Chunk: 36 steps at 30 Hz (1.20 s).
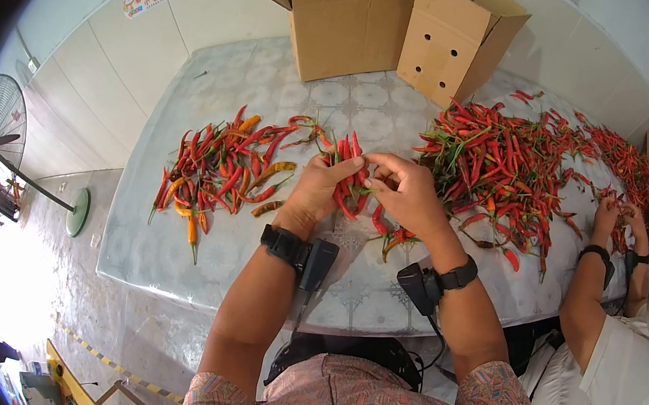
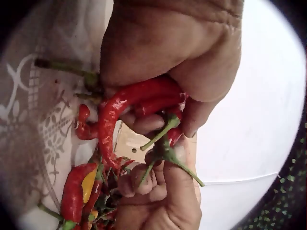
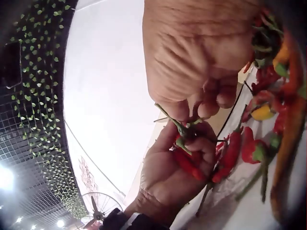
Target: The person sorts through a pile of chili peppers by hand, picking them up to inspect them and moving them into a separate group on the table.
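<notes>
In the head view my left hand (image 1: 314, 190) holds a small bunch of red chili peppers (image 1: 344, 149) over the table. The left wrist view shows curved red chilies (image 2: 111, 115) in its grip, with green stems (image 2: 164, 132) pointing out past the thumb. Close against it is my right hand (image 1: 414, 196), its thumb and fingertips pinching at the stem end of a chili. From the right wrist view, a green stem (image 3: 169, 116) sticks out beside the right fingertips, and red chilies (image 3: 188, 165) lie in the left palm.
A smaller chili pile (image 1: 223, 160) lies left of my hands, a larger heap (image 1: 495, 155) right. Cardboard boxes (image 1: 352, 26) stand at the back of the cloth-covered table (image 1: 193, 263). At the right, another person (image 1: 607, 363) handles chilies. A fan (image 1: 2, 129) stands left.
</notes>
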Tool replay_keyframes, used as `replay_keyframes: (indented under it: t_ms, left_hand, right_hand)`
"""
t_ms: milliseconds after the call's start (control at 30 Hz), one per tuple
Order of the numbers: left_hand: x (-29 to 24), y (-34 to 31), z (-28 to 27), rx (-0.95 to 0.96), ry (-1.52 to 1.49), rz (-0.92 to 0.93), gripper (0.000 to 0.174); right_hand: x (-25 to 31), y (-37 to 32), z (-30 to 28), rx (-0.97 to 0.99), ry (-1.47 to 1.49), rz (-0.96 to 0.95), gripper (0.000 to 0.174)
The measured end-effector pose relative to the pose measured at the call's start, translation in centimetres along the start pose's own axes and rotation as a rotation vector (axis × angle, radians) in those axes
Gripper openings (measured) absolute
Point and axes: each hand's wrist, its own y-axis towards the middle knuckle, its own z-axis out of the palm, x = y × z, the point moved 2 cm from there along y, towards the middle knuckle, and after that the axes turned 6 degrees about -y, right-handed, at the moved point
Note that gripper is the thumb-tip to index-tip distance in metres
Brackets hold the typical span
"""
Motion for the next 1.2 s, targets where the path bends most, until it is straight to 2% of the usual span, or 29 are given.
replay_keyframes:
  t_ms: [200,267,300,333,400,433,500,533,600,633,700,733,800,900,967,1067,1133,1167,1200]
  left_hand:
    - [-0.2,-0.1,0.1,-0.030,-0.090,0.015,0.019]
    - [-0.3,0.0,0.0,0.037,-0.161,0.046,0.023]
    - [-0.3,-0.1,0.0,0.034,-0.160,0.049,0.023]
    - [-0.4,-0.2,0.2,0.024,-0.182,0.040,0.024]
    - [-0.5,-0.3,0.4,0.015,-0.205,0.024,0.026]
    - [-0.6,-0.3,0.4,0.001,-0.200,0.027,0.026]
    - [-0.6,-0.2,0.3,-0.013,-0.196,0.028,0.026]
    - [-0.6,-0.1,0.2,0.000,-0.201,0.034,0.027]
    - [-0.4,0.0,-0.2,0.011,-0.205,0.036,0.027]
    - [-0.4,0.0,-0.2,0.018,-0.194,0.057,0.027]
    - [-0.4,0.1,-0.3,0.029,-0.185,0.079,0.028]
    - [-0.5,0.1,-0.4,0.021,-0.187,0.088,0.028]
    - [-0.5,0.1,-0.6,0.010,-0.187,0.100,0.028]
    - [-0.4,0.5,-0.9,-0.016,-0.196,0.130,0.024]
    - [-0.5,0.6,-1.0,-0.116,-0.178,0.164,0.024]
    - [-0.7,0.4,-0.8,-0.137,-0.180,0.200,0.027]
    - [-0.7,0.6,-0.9,-0.159,-0.188,0.222,0.027]
    - [-0.8,0.6,-1.0,-0.182,-0.196,0.245,0.028]
    - [-0.7,0.6,-1.0,-0.182,-0.196,0.246,0.028]
  right_hand:
    - [-0.4,0.1,-1.8,-0.063,-0.073,-0.001,0.020]
    - [-0.2,-0.1,-3.6,-0.015,-0.193,0.226,0.018]
    - [-0.2,-0.3,-4.2,0.069,-0.247,0.364,0.021]
    - [-0.5,-0.4,-4.4,0.070,-0.246,0.363,0.021]
    - [-1.3,-0.5,-4.6,0.131,-0.641,0.327,0.022]
    - [-1.4,-0.6,-4.5,0.130,-0.640,0.332,0.022]
    - [-1.2,-0.4,-4.0,0.175,-0.690,0.175,0.016]
    - [-1.4,-0.2,-3.7,0.176,-0.690,0.175,0.016]
    - [-2.1,0.2,-3.0,0.092,-0.026,0.214,0.018]
    - [-2.5,0.3,-2.7,0.088,-0.026,0.218,0.018]
    - [-2.6,0.6,-2.8,-0.122,0.000,-0.104,0.023]
    - [-2.9,0.7,-2.8,-0.122,0.000,-0.105,0.023]
    - [-3.9,0.8,-3.6,-0.245,-0.005,0.016,0.019]
    - [-3.5,0.7,-4.3,-0.277,-0.121,0.093,0.016]
    - [-3.3,0.5,-4.5,-0.288,-0.178,0.135,0.015]
    - [-3.1,0.4,-4.1,-0.250,-0.237,0.114,0.014]
    - [-2.7,0.4,-3.7,-0.111,-0.325,0.044,0.014]
    - [-2.5,0.2,-3.7,-0.110,-0.325,0.044,0.014]
    - [-2.2,0.1,-3.4,0.001,-0.356,0.050,0.015]
